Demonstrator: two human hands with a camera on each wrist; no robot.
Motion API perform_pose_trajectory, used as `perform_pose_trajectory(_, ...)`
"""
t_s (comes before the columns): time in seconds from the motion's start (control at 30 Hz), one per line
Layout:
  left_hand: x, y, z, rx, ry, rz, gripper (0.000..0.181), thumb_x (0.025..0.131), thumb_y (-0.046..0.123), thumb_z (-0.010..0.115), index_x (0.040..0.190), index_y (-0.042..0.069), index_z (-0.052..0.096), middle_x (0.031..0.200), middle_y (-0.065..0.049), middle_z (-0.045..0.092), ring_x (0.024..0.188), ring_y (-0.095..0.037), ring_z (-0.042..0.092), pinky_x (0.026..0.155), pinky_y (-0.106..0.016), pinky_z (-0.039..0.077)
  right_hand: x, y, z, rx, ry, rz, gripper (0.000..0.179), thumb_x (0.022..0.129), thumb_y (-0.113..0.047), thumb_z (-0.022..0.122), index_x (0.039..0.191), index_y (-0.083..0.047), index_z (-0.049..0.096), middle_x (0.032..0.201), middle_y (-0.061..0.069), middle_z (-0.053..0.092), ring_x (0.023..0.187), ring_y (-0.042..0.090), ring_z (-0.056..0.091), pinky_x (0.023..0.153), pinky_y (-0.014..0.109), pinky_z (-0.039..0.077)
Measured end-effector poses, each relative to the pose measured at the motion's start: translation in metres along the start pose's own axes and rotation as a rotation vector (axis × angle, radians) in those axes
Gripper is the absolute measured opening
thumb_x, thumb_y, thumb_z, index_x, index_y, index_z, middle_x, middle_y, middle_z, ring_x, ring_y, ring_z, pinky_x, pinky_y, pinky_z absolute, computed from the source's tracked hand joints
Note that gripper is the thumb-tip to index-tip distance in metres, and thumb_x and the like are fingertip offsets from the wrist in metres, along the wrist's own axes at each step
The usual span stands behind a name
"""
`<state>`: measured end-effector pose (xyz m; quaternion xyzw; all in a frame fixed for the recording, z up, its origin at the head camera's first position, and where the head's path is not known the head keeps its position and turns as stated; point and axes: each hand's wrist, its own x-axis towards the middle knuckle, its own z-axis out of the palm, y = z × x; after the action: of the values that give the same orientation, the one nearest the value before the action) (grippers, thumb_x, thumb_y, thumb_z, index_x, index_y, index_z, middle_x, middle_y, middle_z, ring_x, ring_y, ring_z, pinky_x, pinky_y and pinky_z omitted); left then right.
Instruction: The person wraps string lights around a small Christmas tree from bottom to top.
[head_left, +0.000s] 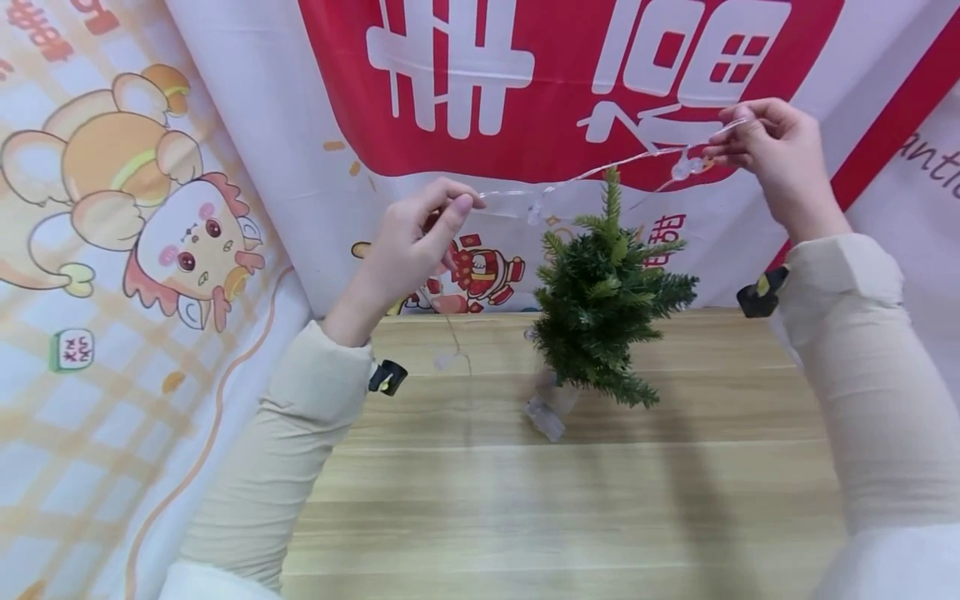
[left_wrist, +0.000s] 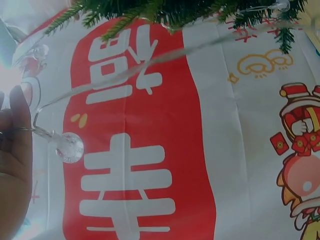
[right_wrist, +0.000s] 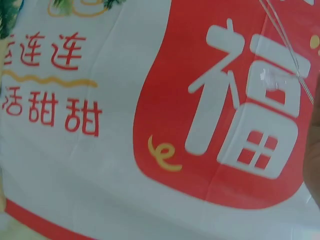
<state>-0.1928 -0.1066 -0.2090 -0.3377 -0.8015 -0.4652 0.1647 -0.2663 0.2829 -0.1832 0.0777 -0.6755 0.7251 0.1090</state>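
A string of clear fairy lights [head_left: 585, 174] is stretched between my two hands, passing just behind the tip of a small green artificial Christmas tree [head_left: 603, 304]. My left hand [head_left: 416, 242] pinches the wire left of the tree, and a loose end with a bulb [head_left: 446, 360] dangles below it. Up at the right, my right hand [head_left: 783, 154] pinches the other stretch, with clear bulbs [head_left: 686, 165] hanging close to its fingers. In the left wrist view a round clear bulb [left_wrist: 69, 147] hangs beside the hand. Only an edge of my right hand shows in the right wrist view.
The tree stands on a wood-grain table [head_left: 480, 508]. By its foot lies a translucent pale piece [head_left: 545, 419], too blurred to name. Behind hangs a white cloth with a red printed panel [head_left: 555, 92]. A patterned cloth [head_left: 97, 375] covers the left side.
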Motion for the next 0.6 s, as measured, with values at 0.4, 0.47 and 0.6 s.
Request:
perform_pose_trajectory(0.4, -0.001, 0.011, 0.005, -0.026, 0.049, 0.059, 0.019, 0.096, 0.006, 0.051, 0.111, -0.003, 0.060, 0.075, -0.011, 0.054, 0.048, -0.015, 0.048, 0.056, -0.020, 0.047, -0.009, 0.009, -0.029, -0.350, -0.140, 0.014, 0.011, 0.091, -0.017, 0.063, 0.100, -0.011, 0.060, 0.096, -0.006, 0.062, 0.092, 0.001, 0.061, 0.077, 0.005, 0.048)
perform_pose_trajectory(0.47, 0.003, 0.014, 0.007, -0.025, 0.089, 0.043, 0.020, 0.097, 0.008, 0.051, 0.111, -0.003, 0.060, 0.072, -0.009, 0.051, 0.048, -0.013, 0.047, 0.055, -0.020, 0.047, -0.009, 0.009, -0.028, -0.346, -0.132, 0.009, 0.014, 0.091, -0.020, 0.062, 0.101, -0.011, 0.058, 0.098, -0.006, 0.062, 0.090, 0.002, 0.064, 0.076, 0.004, 0.049)
perform_pose_trajectory(0.6, 0.015, 0.020, 0.012, -0.097, 0.163, -0.030, 0.021, 0.099, 0.014, 0.050, 0.111, -0.001, 0.059, 0.072, -0.006, 0.051, 0.048, -0.015, 0.048, 0.052, -0.022, 0.047, -0.005, 0.009, -0.024, -0.401, -0.090, 0.026, 0.019, 0.090, -0.028, 0.062, 0.103, -0.016, 0.056, 0.100, -0.008, 0.059, 0.094, 0.002, 0.060, 0.075, 0.005, 0.049)
